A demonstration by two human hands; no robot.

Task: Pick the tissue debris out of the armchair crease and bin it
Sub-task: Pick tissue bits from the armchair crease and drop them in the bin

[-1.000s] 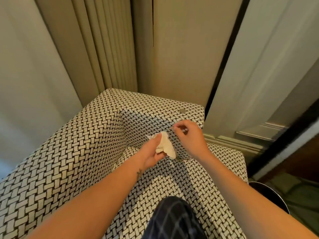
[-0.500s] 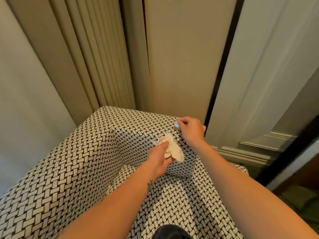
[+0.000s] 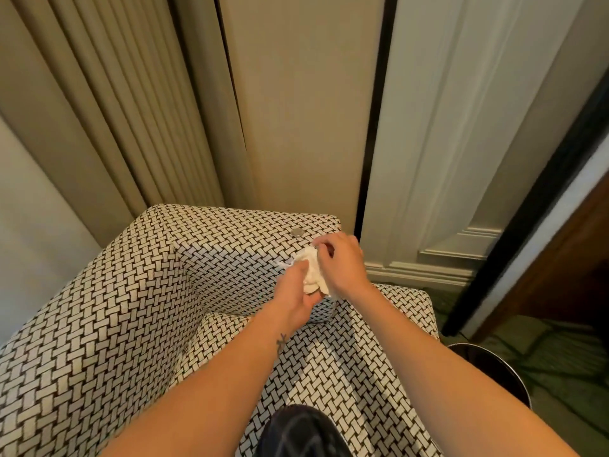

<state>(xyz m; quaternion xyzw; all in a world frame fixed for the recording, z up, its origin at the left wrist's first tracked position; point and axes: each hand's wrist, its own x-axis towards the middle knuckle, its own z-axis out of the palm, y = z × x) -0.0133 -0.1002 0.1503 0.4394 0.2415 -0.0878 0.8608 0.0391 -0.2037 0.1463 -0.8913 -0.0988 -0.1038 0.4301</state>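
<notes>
A crumpled white tissue wad [image 3: 312, 270] is held in my left hand [image 3: 298, 293], thumb pressed on top of it, over the right arm of the black-and-white woven armchair [image 3: 138, 291]. My right hand [image 3: 342, 262] sits against the wad from the right, fingers curled, pinching at its upper edge. Whether a separate scrap is in those fingertips is hidden. A small round grey disc [image 3: 297, 232] lies on top of the armrest just left of my right hand. A dark round bin [image 3: 494, 367] stands on the floor to the right of the chair, partly hidden by my right forearm.
Beige curtains [image 3: 131, 110] and a wall panel rise directly behind the chair. A white panelled door [image 3: 461, 159] with a black frame is to the right. My knee in dark checked fabric [image 3: 303, 433] rests on the seat cushion. Green patterned floor lies around the bin.
My right hand came back from the armrest top, where it touched the grey disc, and joined the tissue wad in my left hand. The view tilted down, showing the bin again.
</notes>
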